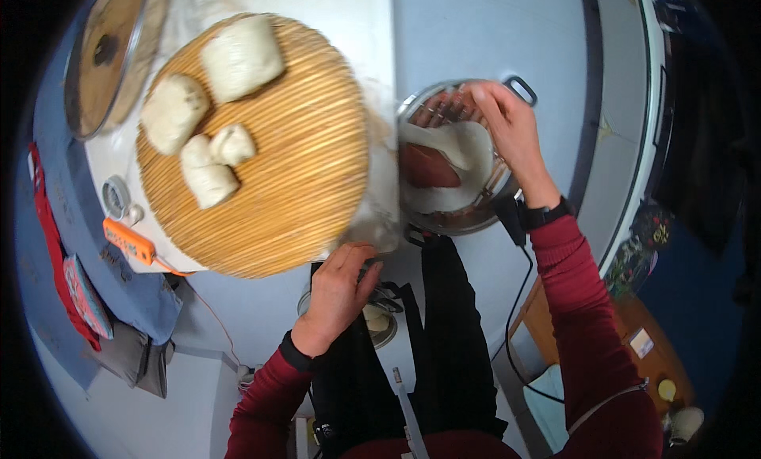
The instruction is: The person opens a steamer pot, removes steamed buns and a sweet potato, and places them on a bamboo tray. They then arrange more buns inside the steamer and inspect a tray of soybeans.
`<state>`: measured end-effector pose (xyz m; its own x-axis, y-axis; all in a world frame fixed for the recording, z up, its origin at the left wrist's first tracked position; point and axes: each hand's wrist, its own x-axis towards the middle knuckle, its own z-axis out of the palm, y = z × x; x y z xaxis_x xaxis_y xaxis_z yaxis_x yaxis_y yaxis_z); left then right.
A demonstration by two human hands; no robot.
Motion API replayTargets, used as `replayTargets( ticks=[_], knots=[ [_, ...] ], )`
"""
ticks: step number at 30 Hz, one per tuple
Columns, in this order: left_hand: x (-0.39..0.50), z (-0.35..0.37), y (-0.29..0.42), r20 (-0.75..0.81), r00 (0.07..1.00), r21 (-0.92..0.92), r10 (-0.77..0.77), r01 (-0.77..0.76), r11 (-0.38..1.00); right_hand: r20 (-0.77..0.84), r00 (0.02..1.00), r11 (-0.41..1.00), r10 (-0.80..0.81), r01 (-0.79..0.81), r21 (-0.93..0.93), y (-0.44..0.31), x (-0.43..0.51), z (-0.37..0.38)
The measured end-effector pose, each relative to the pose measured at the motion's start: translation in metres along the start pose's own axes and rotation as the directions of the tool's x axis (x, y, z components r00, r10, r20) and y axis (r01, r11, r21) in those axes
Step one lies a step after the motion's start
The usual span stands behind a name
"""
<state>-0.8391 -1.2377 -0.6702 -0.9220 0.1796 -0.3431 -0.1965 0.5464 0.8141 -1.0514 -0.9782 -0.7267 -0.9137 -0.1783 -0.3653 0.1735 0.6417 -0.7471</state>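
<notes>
Several pieces of pale dough, among them a squarish steamed-bun shape [242,57], lie on a round slatted mat [297,162] at the upper left. My left hand [342,286] rests near the mat's lower right edge at the table corner, fingers slightly curled, with nothing seen in it. At the right, my right hand [496,111] reaches over the rim of a metal steamer pot [505,179]. A white cloth-like sheet [475,150] lies in the pot, partly folded over a reddish-brown patch. The fingertips of my right hand are blurred, and whether they pinch anything is unclear.
The pot stands beside the white table [357,13]. A glass lid [107,54] lies at the table's far left, above a small jar [116,196] and an orange power strip [128,240]. A black cable [510,340] hangs near my right arm. Another metal vessel [383,331] stands below the table.
</notes>
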Motion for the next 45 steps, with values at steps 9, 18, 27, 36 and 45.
replayTargets(
  ticks=[9, 18, 27, 36, 45],
  knots=[
    [0.116, 0.147, 0.007, 0.149, 0.987, 0.264, 0.065, -0.103, 0.959, 0.065, 0.914, 0.915, 0.400, -0.402, 0.032, 0.218, -0.172, 0.071],
    [0.164, 0.252, -0.034, 0.531, 0.773, 0.685, 0.347, -0.633, 0.361, -0.267, 0.742, 0.787, 0.615, -0.597, 0.152, 0.231, -0.157, 0.113],
    [0.190, 0.293, -0.052, 0.624, 0.777, 0.735, 0.079, -0.619, 0.278, -0.058, 0.893, 0.885, 0.446, -0.431, 0.178, 0.257, -0.144, 0.093],
    [0.186, 0.223, -0.021, 0.807, 0.583, 0.514, 0.097, -0.774, 0.370, -0.060, 0.859, 0.861, 0.508, -0.508, 0.026, 0.243, -0.137, 0.086],
    [0.189, 0.180, 0.005, 0.765, 0.590, 0.376, 0.260, -0.735, 0.564, 0.585, 0.652, -0.123, 0.482, -0.611, 0.782, 0.200, -0.133, 0.118]
  ],
)
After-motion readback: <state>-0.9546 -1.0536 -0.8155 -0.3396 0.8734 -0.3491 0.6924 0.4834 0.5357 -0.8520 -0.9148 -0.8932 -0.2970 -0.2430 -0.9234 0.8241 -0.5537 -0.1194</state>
